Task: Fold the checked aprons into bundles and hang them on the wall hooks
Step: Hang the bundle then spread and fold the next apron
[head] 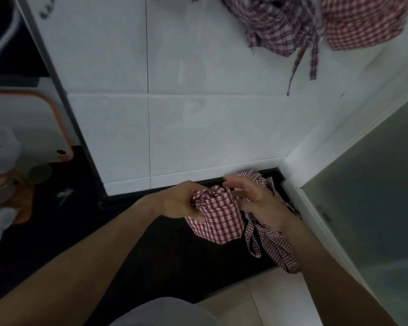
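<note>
Checked cotton apron (218,220) is held low in front of the tiled wall (198,128), over the dark counter (151,243). Left hand (179,203) clenches the bunched bundle. Right hand (252,196) is beside it, fingers loosely extended, grasping nothing visible. Fabric is light, limp and shifts easily; grip the bundle core. Loose straps (253,241) dangle. Two aprons (316,22) hang above.

Bunched red-checked apron (218,216), straps dangling
</note>
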Motion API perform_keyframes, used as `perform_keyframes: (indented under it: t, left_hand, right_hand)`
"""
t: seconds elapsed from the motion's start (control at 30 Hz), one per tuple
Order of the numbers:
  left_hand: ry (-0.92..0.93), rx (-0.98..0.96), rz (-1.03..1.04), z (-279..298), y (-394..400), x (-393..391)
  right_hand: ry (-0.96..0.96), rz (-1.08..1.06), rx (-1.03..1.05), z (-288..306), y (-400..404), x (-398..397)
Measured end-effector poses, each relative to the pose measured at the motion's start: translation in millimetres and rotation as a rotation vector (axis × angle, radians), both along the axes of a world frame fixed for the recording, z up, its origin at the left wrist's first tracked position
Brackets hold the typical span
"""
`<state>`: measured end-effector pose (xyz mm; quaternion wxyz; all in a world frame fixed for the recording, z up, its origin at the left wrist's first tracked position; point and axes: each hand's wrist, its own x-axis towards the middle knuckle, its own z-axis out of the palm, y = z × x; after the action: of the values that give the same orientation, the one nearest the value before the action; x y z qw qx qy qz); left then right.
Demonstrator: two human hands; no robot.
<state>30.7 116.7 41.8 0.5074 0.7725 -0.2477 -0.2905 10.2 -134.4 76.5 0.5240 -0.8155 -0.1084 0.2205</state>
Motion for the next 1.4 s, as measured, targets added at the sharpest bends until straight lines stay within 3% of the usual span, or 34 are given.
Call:
perform_keyframes:
  t: [0.07, 0.17, 0.23, 0.37, 0.53, 0.77, 0.87, 1.17, 1.27, 1.4]
  left_hand:
    - [0.070, -0.034, -0.017, 5.3, 3.4, 1.8]
    - [0.172, -0.016, -0.092, 13.7, 12.7, 4.4]
    - [0.222, 0.008, -0.191, 18.0, 20.4, 5.7]
    - [0.248, 0.098, -0.391, 20.6, 30.8, 9.5]
    - [0.219, 0.309, -0.471, 19.4, 30.9, 9.9]
    - [-0.019, 0.637, -0.248, 4.8, 20.7, -0.5]
    - [-0.137, 0.645, -0.101, -8.6, 21.0, -3.7]
    - [-0.448, 0.533, 0.314, -38.7, 19.3, -14.3]
    - [-0.561, 0.568, 0.323, -43.6, 17.4, -16.2]
    - [-0.698, 0.712, 0.126, -52.3, 20.0, -15.2]
  right_hand:
    - [-0.031, 0.028, -0.085, -3.4, 11.4, 0.9]
    - [0.044, -0.084, 0.089, -7.8, 26.0, 1.2]
    - [-0.008, -0.019, 0.163, -3.2, 31.3, 1.3]
    - [-0.181, 0.213, -0.002, 2.7, 41.8, 2.5]
    - [-0.179, 0.257, -0.222, 7.4, 43.0, 11.5]
    - [-0.176, 0.350, -0.545, 17.4, 37.5, 21.9]
    - [-0.219, 0.275, -0.486, 5.0, 36.9, 23.8]
    - [-0.544, 0.115, -0.571, -18.7, 39.8, 28.5]
    - [-0.456, 0.133, -0.613, -14.6, 37.5, 29.3]
    - [-0.217, 0.235, -0.653, -1.3, 29.6, 35.8]
